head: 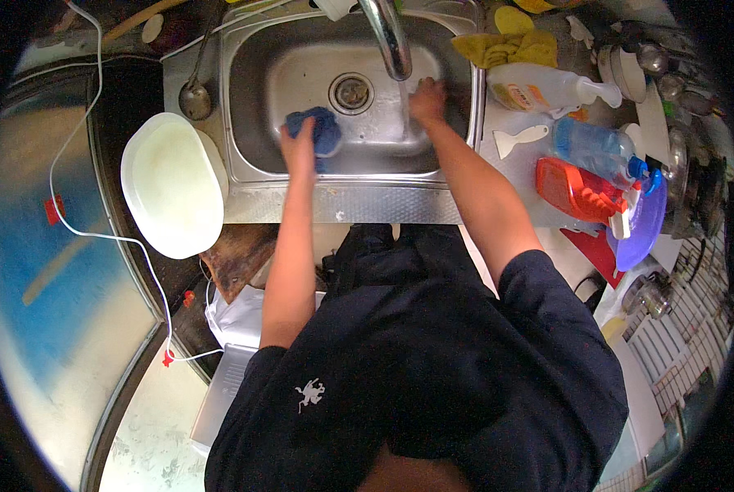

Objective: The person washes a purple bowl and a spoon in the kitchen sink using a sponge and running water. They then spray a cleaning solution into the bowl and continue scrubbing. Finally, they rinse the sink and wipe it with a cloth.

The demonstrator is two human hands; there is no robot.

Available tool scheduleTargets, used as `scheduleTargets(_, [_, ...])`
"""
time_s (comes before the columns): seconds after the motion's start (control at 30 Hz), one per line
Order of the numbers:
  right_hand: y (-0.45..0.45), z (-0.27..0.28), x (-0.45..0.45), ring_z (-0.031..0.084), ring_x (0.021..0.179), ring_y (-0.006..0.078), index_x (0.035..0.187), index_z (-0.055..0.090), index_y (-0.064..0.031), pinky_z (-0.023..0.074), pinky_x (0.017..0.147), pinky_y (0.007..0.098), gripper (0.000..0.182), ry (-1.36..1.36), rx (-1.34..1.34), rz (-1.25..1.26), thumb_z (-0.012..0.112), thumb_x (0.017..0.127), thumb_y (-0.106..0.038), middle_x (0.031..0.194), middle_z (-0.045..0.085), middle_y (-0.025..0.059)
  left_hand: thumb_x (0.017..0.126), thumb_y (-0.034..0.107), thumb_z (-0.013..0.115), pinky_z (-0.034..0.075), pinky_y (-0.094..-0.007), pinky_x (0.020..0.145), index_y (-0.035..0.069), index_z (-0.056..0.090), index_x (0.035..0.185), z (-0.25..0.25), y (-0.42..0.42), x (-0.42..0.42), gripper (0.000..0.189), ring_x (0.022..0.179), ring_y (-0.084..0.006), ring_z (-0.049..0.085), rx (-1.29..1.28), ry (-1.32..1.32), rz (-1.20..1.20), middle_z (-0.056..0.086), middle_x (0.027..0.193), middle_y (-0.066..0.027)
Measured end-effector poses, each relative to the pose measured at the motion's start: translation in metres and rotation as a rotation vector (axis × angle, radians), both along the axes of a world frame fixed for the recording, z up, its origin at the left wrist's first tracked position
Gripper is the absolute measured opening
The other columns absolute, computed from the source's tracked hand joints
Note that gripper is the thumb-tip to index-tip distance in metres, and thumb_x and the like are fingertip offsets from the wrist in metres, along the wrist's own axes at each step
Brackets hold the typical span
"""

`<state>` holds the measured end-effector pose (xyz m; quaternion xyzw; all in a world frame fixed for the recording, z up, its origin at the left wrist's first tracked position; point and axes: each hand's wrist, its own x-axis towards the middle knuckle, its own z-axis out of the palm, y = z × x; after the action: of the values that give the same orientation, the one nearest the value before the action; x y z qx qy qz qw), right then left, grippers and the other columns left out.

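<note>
My left hand grips a bunched blue cloth at the lower left of the stainless steel sink. Water runs from the chrome faucet near the right side of the basin. Beside that stream, my right hand is low in the basin by its right wall; its fingers are blurred, and whether they are apart or hold anything is not clear. Between the hands, towards the back, lies the round drain strainer.
Left of the sink stand a white plastic basin and a metal ladle. On the right counter lie yellow gloves, a clear pump bottle, a white scraper, a blue-capped bottle and a red spray bottle.
</note>
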<state>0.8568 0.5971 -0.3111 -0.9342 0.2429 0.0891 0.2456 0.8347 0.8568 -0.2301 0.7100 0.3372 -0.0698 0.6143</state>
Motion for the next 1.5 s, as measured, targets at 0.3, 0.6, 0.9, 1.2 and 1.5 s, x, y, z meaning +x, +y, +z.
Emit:
scheduleTargets(0.3, [0.069, -0.044, -0.009, 0.057, 0.084, 0.0408, 0.092, 0.060, 0.0022, 0.0469, 0.075, 0.0477, 0.025, -0.346, 0.425, 0.173, 0.054, 0.074, -0.014, 0.085, 0.061, 0.0201, 0.079, 0.030, 0.072, 0.042, -0.0351, 0.091, -0.003, 0.049, 0.117, 0.028, 0.053, 0.020, 0.056, 0.098, -0.0271, 0.056, 0.522, -0.219, -0.170, 0.058, 0.111, -0.0181])
scheduleTargets(0.6, [0.137, -0.024, -0.038, 0.059, 0.098, 0.0403, 0.098, 0.065, 0.0003, 0.0459, 0.088, 0.0461, 0.029, 0.356, 0.527, 0.817, 0.048, 0.084, -0.018, 0.101, 0.064, 0.0234, 0.076, 0.016, 0.071, 0.039, -0.0437, 0.091, 0.000, 0.047, 0.117, 0.020, 0.037, 0.004, 0.050, 0.100, -0.0405, 0.049, 0.789, -0.435, -0.323, 0.050, 0.106, -0.0242])
scheduleTargets(0.9, [0.093, 0.005, 0.007, 0.053, 0.113, 0.0258, 0.127, 0.053, -0.0105, 0.0435, 0.093, 0.0387, 0.044, 0.349, 1.180, -0.005, 0.056, 0.087, -0.030, 0.124, 0.055, 0.0107, 0.077, 0.022, 0.067, 0.046, -0.0367, 0.081, 0.004, 0.054, 0.107, -0.004, 0.035, 0.021, 0.037, 0.089, -0.0245, 0.058, 0.201, -0.077, -0.234, 0.061, 0.097, -0.0110])
scheduleTargets(1.2, [-0.005, 0.051, -0.045, 0.055, 0.111, 0.0384, 0.134, 0.043, -0.0100, 0.0465, 0.092, 0.0474, 0.073, 0.423, 0.377, 0.313, 0.069, 0.077, -0.046, 0.128, 0.049, 0.0200, 0.074, 0.028, 0.068, 0.046, -0.0379, 0.088, 0.007, 0.052, 0.119, -0.027, -0.089, 0.022, 0.052, 0.103, -0.0288, 0.056, -0.204, 0.267, -0.775, 0.055, 0.115, -0.0149])
scheduleTargets(1.5, [0.004, 0.039, -0.060, 0.041, 0.122, 0.0498, 0.146, 0.022, -0.0102, 0.0365, 0.100, 0.0560, 0.113, 0.411, -0.073, 0.563, 0.083, 0.055, -0.038, 0.139, 0.031, 0.0327, 0.061, 0.040, 0.079, 0.037, -0.0492, 0.102, 0.012, 0.031, 0.141, -0.079, -0.116, -0.006, 0.098, 0.124, -0.0435, 0.040, 0.520, 0.037, -1.439, 0.040, 0.132, -0.0252])
